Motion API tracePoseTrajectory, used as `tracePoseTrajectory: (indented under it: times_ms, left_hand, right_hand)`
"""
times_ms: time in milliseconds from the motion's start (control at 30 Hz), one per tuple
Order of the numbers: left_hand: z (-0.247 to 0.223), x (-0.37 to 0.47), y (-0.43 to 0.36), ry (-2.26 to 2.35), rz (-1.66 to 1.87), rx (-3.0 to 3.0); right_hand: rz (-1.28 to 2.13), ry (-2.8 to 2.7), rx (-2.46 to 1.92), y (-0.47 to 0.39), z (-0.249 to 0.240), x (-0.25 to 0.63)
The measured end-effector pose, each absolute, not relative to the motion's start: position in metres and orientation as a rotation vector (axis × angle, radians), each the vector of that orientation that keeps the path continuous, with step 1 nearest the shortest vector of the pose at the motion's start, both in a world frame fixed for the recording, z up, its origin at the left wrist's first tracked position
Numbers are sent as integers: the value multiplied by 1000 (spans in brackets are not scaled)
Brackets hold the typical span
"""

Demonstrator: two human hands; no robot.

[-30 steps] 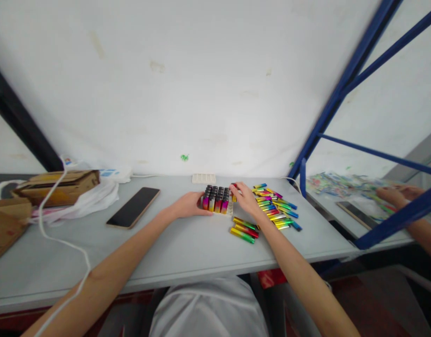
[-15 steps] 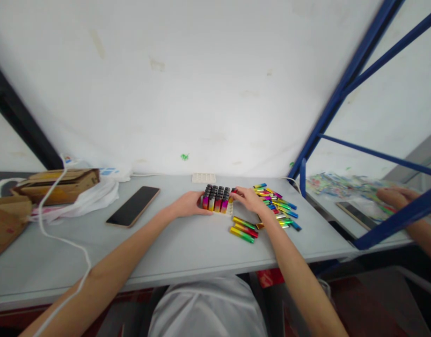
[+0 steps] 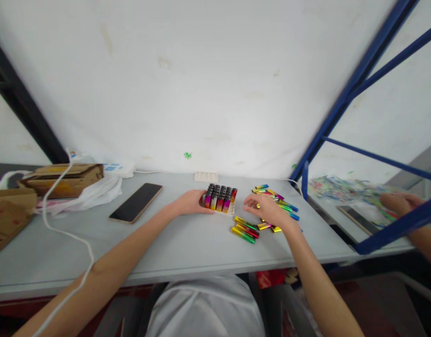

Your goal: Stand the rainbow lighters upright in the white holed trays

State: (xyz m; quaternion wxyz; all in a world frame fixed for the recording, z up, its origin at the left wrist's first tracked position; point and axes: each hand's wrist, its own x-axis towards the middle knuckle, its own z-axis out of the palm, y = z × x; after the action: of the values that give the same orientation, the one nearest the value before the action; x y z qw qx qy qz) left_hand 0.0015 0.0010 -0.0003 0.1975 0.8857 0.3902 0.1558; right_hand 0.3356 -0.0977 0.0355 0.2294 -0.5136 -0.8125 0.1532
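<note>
A white tray (image 3: 231, 211) holds several upright lighters (image 3: 220, 199) with black tops and shiny multicoloured bodies. Against the left side of this block my left hand (image 3: 192, 202) rests, thumb in front and fingers behind, gripping it. To the right, my right hand (image 3: 263, 208) hovers over loose metallic tubes (image 3: 287, 206) in yellow, green, blue and red. Its fingers are curled and apart, with nothing visible between them. Several more tubes (image 3: 245, 229) lie on the table in front of the tray.
A second white tray (image 3: 206, 177) lies by the wall. A phone (image 3: 136, 202), plastic bag (image 3: 105, 189), cardboard boxes (image 3: 69, 180) and white cable (image 3: 69, 238) are at left. Blue metal frame (image 3: 338, 112) stands at right; beyond it are another phone (image 3: 357, 219) and a person's hand (image 3: 398, 204).
My right hand has left the lighters' right edge and moved right, over the loose tubes. A red lighter now stands uncovered at that edge. My left hand still grips the block.
</note>
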Motion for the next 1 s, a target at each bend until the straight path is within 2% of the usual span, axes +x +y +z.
tracePoseTrajectory:
  times_ms: [200, 567, 700, 1000]
  left_hand:
    - [-2, 2, 2, 1087, 460, 2481]
    - [0, 2, 1, 1119, 419, 2489]
    - [0, 3, 1, 1121, 427, 2489]
    - [5, 4, -4, 1147, 410, 2495]
  right_hand:
    - [276, -2323, -1544, -145, 9, 350]
    - [154, -2335, -1530, -123, -2, 351]
    - [321, -2175, -1414, -108, 10, 357]
    - [996, -1305, -1038, -74, 36, 321]
